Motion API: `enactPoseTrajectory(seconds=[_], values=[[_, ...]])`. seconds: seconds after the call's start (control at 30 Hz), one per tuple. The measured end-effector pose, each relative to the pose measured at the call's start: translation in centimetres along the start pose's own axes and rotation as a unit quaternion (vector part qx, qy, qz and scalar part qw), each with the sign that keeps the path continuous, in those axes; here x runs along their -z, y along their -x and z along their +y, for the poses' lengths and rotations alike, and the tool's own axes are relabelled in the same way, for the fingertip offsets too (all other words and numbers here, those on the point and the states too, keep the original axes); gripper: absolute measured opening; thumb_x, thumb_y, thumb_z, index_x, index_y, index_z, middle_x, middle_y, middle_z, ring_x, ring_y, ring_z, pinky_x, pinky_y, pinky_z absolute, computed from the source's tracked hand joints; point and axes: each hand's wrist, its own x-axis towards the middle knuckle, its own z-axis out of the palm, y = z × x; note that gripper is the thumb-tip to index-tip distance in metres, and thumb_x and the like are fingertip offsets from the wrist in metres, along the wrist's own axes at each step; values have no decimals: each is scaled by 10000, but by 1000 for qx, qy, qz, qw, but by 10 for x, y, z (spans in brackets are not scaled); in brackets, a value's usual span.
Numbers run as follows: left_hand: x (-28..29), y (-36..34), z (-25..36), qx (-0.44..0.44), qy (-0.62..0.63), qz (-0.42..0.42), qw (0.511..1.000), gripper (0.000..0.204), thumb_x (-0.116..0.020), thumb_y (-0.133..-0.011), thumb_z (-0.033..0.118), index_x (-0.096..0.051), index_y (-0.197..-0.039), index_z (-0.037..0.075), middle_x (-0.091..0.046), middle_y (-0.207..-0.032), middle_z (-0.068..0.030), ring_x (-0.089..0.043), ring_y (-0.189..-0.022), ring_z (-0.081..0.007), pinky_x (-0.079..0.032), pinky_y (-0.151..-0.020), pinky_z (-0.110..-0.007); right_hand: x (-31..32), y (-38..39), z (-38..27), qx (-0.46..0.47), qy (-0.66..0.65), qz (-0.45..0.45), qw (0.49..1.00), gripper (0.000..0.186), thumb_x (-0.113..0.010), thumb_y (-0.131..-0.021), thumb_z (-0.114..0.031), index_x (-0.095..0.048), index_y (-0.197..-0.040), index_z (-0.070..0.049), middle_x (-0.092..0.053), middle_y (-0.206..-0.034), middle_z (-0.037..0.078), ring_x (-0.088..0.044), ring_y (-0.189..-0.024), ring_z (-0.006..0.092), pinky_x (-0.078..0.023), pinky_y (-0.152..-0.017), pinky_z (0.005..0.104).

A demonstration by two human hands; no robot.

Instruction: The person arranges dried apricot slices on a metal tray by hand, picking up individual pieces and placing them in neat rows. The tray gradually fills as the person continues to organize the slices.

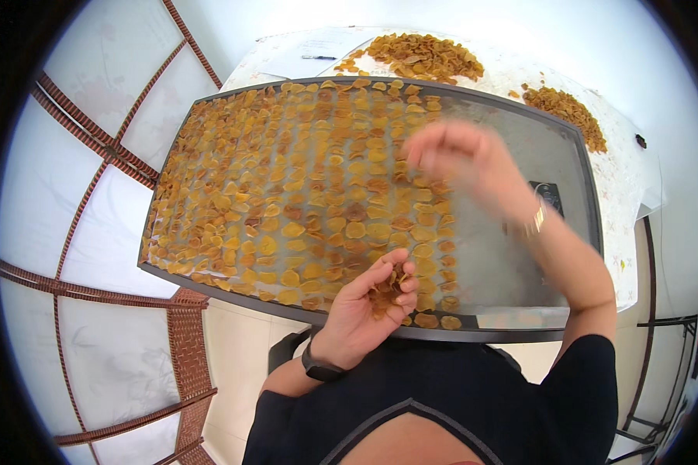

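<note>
Near the front edge of a dark-framed glossy tabletop, my left hand is cupped around a small handful of dried amber-brown slices. Many thin, roundish slices of the same kind lie in rows across the left and middle of the glossy surface. Over the right end of these rows hovers my right hand, blurred by motion. Its fingers look bent, but whether anything is between them is too smeared to see.
Two loose heaps of slices, one at the back and one at the back right, rest on a white patterned table. A pen lies on paper behind the tabletop. Right of my right hand is a black device. A folding screen stands left.
</note>
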Motion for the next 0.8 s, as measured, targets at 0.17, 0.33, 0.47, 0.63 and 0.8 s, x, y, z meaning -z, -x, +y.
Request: enactPoseTrajectory(seconds=[0.17,0.33,0.47,0.63,0.8], values=[[-7,-12,-22,48,-5,-60,997,286,-539,-989,56,-589,-1270,37,-563,-1103,-110,-493,-869,-189,-446,-688,-269,-74,113,-60,121,-290,-384,868,307,-547,-952,-21,-604,-1249,35,-655,-1101,162,-628,-1014,218,-499,-863,334],[-14,-8,-41,61,-10,-37,997,227,-541,-987,39,-612,-1203,36,-566,-1047,-103,-496,-857,-174,-434,-664,-245,-82,151,-60,144,-380,-416,813,272,-578,-921,-14,-627,-1185,28,-665,-1066,151,-631,-969,224,-501,-826,333],[-14,-7,-48,42,0,-32,999,237,-538,-987,21,-603,-1214,42,-566,-1052,-102,-508,-864,-176,-449,-668,-245,-60,168,-59,146,-363,-392,833,245,-603,-896,-9,-646,-1135,22,-673,-1038,142,-634,-933,228,-503,-796,333],[-19,-10,-58,9,37,-24,999,219,-536,-1005,47,-609,-1211,55,-571,-1044,-99,-514,-861,-176,-451,-660,-249,-31,184,-55,150,-336,-365,855,211,-634,-864,-3,-669,-1071,15,-683,-1003,131,-638,-889,234,-505,-758,332],[-15,-21,-58,-1,69,-80,994,333,-472,-1043,205,-558,-1332,63,-530,-1393,-166,-527,-1263,-305,-495,-1042,-388,-9,201,-49,156,-326,-333,871,177,-665,-833,4,-692,-1008,8,-694,-968,120,-641,-844,239,-507,-721,331]])
